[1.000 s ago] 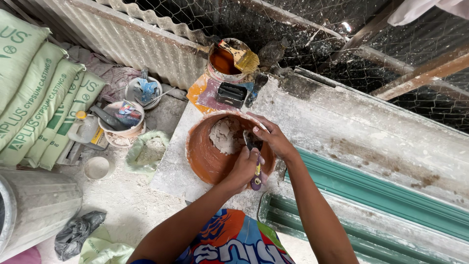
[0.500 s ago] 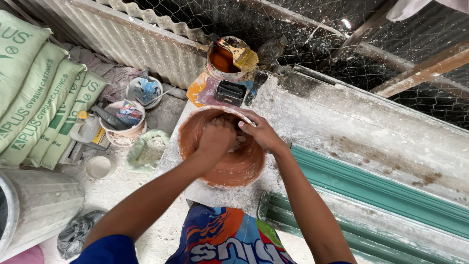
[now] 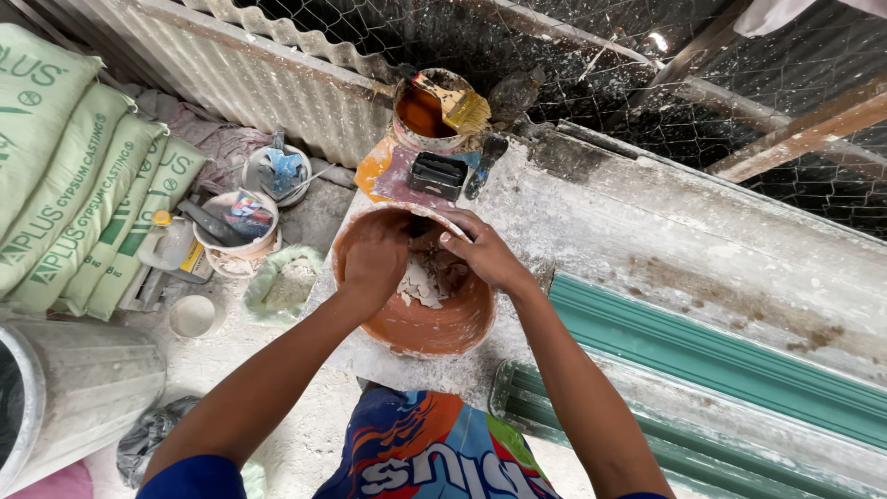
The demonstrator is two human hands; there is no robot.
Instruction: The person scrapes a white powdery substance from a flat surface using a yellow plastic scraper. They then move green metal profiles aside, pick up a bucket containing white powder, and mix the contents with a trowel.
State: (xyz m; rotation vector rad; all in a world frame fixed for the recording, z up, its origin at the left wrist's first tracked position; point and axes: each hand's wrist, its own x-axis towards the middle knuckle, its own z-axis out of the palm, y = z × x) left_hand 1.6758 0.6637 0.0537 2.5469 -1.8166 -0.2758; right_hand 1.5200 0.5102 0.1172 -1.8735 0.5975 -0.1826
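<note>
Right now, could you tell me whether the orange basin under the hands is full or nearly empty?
Nearly empty. The orange basin shows bare inner walls, with only broken white chunks lying at its bottom.

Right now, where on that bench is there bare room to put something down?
The white slab is bare to the right of the orange bowl, between the mesh wall and the green mould. It is crowded at the bowl, where the left hand and right hand work, and behind it around the paint can, brush and black box.
</note>
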